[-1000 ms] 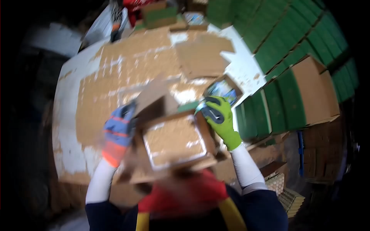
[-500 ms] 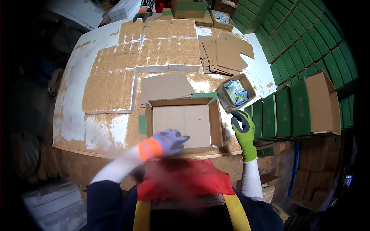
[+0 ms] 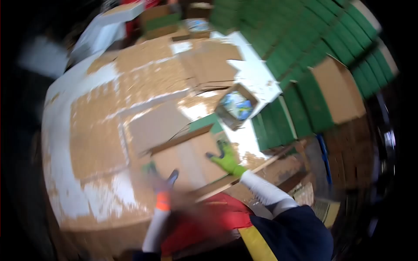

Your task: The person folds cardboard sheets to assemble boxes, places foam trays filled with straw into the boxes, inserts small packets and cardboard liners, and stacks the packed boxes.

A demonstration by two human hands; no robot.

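Note:
A shallow open cardboard box [image 3: 185, 158] with green outer panels lies at the near edge of the table, its inside facing up. My right hand [image 3: 227, 160], in a green glove with dark fingertips, is over the box's right side, thumb and fingers spread apart. At the left side of the box is my left hand [image 3: 162, 182], in a blue-grey glove with an orange cuff. Its thumb stands away from the palm, but motion smears the other fingers. Whether either hand grips the box wall cannot be made out.
Behind the box lies a flat cardboard sheet [image 3: 159, 124]. A small carton [image 3: 228, 119] of blue-and-white packets stands beyond its right corner. Further back are stacked cardboard pieces [image 3: 209, 63] and board-like blocks [image 3: 96, 130]. Green boxes [image 3: 300, 108] line the right side.
My view has turned, so the scene looks tilted. My right hand has moved left from beside the packet carton to the box; my left hand has gone from inside it to its left side.

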